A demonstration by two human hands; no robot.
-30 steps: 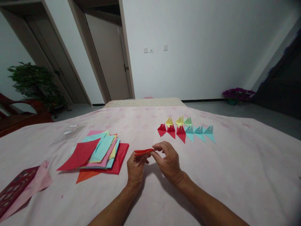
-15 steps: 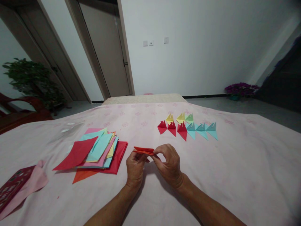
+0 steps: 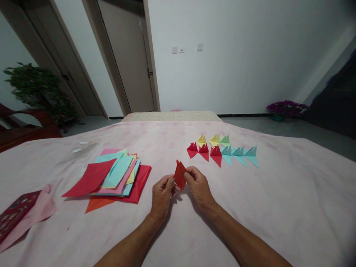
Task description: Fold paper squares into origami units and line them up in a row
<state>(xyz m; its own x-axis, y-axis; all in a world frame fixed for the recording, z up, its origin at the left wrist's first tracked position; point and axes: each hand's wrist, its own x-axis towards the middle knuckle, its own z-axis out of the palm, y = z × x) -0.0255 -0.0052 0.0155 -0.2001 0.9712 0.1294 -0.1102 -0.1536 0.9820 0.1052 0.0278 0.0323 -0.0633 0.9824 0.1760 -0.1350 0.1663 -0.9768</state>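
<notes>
A folded orange-red piece of paper [image 3: 180, 176] is held upright between both hands, with narrow points at its top. My left hand [image 3: 162, 193] pinches its left edge between thumb and fingers. On the right edge, my right hand [image 3: 199, 186] grips it with the thumb on the near face. Beyond the hands stand folded paper cranes in rows: red ones [image 3: 216, 155], light blue ones [image 3: 238, 154], yellow ones [image 3: 214, 139] and a green one [image 3: 225, 140]. To the left lies a loose stack of coloured paper sheets [image 3: 116, 174].
A dark red printed packet [image 3: 19, 211] with pink paper [image 3: 39, 215] lies at the left. Behind the stack is a clear plastic wrapper [image 3: 80, 151]. A pink patterned cloth [image 3: 264, 207] covers the table. A wooden chair [image 3: 36, 122] stands beyond its left edge.
The folded orange-red paper has turned from lying nearly flat and edge-on to standing upright with its points up. My hands have shifted their hold on it and come closer together.
</notes>
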